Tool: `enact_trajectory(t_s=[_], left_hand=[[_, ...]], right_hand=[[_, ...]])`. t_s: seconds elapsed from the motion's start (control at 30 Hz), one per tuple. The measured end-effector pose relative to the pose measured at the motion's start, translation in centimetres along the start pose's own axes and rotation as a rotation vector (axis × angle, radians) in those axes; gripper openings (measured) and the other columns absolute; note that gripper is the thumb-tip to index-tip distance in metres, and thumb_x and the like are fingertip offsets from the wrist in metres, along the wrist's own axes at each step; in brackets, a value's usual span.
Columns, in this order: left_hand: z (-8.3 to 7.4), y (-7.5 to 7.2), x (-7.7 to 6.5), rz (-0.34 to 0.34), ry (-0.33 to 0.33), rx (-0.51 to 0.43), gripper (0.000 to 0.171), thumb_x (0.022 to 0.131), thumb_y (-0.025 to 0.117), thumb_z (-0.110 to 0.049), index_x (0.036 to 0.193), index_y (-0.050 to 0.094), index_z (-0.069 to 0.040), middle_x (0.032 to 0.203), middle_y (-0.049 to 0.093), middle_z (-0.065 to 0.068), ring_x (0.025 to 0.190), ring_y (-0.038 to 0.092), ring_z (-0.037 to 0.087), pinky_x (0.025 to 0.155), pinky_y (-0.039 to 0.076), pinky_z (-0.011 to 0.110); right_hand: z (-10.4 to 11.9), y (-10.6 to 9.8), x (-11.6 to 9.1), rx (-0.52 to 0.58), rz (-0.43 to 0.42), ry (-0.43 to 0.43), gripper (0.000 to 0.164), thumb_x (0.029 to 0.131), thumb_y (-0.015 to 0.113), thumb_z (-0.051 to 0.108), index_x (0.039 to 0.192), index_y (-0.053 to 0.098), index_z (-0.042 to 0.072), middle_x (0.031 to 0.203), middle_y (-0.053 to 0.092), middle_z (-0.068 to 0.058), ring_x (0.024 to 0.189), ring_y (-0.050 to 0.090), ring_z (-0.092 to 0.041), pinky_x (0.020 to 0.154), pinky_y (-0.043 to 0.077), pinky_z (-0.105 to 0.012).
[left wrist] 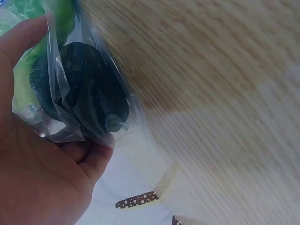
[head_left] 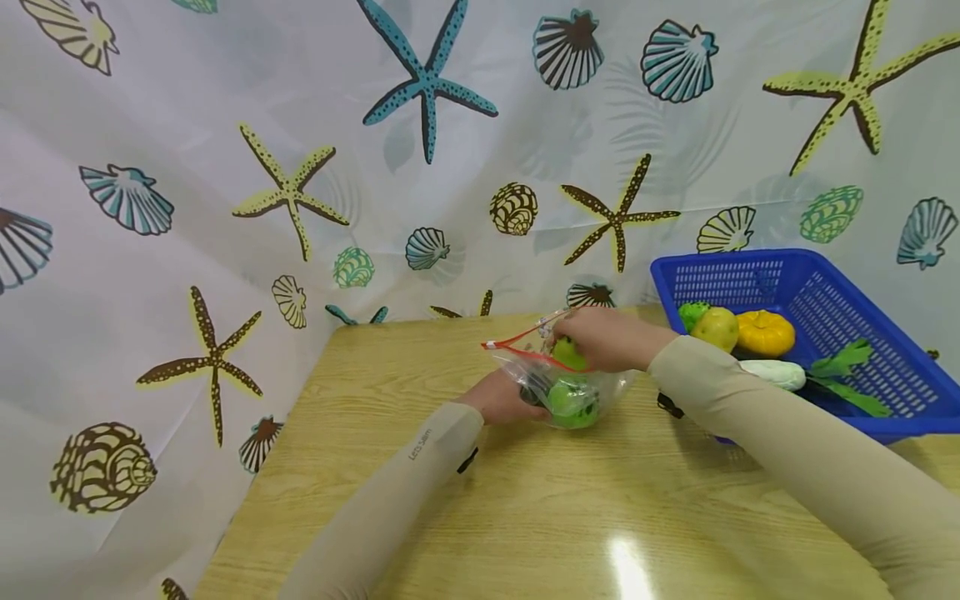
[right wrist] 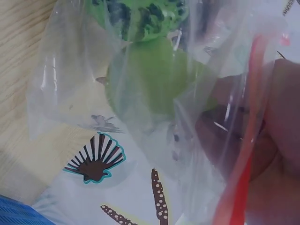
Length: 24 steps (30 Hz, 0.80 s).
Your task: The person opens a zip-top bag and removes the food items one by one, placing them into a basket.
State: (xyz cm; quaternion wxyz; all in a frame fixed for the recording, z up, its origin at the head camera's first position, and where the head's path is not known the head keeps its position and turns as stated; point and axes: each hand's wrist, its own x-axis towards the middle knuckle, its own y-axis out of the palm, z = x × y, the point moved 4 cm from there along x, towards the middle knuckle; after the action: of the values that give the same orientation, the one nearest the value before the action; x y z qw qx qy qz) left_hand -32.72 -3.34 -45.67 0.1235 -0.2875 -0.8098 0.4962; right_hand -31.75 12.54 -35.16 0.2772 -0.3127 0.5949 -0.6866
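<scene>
A clear zip bag (head_left: 617, 383) with a red zip strip stands on the table, its mouth spread. My left hand (head_left: 501, 397) grips the bag's left side low down. Through the plastic beside it shows a dark green, wrinkled vegetable (left wrist: 84, 89). My right hand (head_left: 611, 337) reaches in at the mouth and holds a smooth, round green fruit (head_left: 568, 355); the plastic partly veils those fingers in the right wrist view. Below that fruit lies a bright green piece with dark markings (right wrist: 145, 18), inside the bag.
A blue plastic basket (head_left: 855, 312) stands at the right, holding a yellow pumpkin (head_left: 765, 332), a yellowish round fruit (head_left: 716, 329), a pale long vegetable (head_left: 776, 373) and green leaves (head_left: 843, 358). A patterned curtain (head_left: 465, 192) hangs behind the wooden table (head_left: 390, 367).
</scene>
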Motion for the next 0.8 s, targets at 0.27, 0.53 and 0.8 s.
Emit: enact_trajectory(t_s=[0.27, 0.53, 0.8], left_hand=[[0.0, 0.2, -0.1, 0.014, 0.001, -0.016, 0.068, 0.073, 0.080, -0.040, 0.132, 0.053, -0.019, 0.126, 0.057, -0.005, 0.109, 0.047, 0.006, 0.098, 0.042, 0.035], [0.6, 0.5, -0.2, 0.040, -0.056, -0.006, 0.066, 0.076, 0.077, -0.042, 0.135, 0.052, -0.023, 0.127, 0.056, -0.005, 0.109, 0.049, 0.007, 0.096, 0.044, 0.034], [0.2, 0.4, -0.5, 0.061, -0.095, 0.003, 0.063, 0.077, 0.076, -0.042, 0.132, 0.054, -0.022, 0.122, 0.058, -0.004, 0.105, 0.050, 0.009, 0.095, 0.045, 0.033]], right_hand=[[0.0, -1.5, -0.9, 0.118, -0.083, -0.027, 0.030, 0.088, 0.057, -0.005, 0.116, 0.064, 0.004, 0.114, 0.065, -0.011, 0.104, 0.055, -0.023, 0.088, 0.049, -0.046], [0.4, -5.3, -2.8, 0.208, -0.170, 0.029, 0.033, 0.092, 0.061, 0.005, 0.125, 0.058, 0.007, 0.116, 0.061, -0.009, 0.099, 0.054, -0.019, 0.081, 0.052, -0.044], [-1.2, -9.0, -7.4, 0.219, -0.342, 0.069, 0.038, 0.089, 0.064, 0.001, 0.126, 0.059, 0.009, 0.118, 0.063, -0.008, 0.092, 0.059, -0.014, 0.075, 0.056, -0.043]])
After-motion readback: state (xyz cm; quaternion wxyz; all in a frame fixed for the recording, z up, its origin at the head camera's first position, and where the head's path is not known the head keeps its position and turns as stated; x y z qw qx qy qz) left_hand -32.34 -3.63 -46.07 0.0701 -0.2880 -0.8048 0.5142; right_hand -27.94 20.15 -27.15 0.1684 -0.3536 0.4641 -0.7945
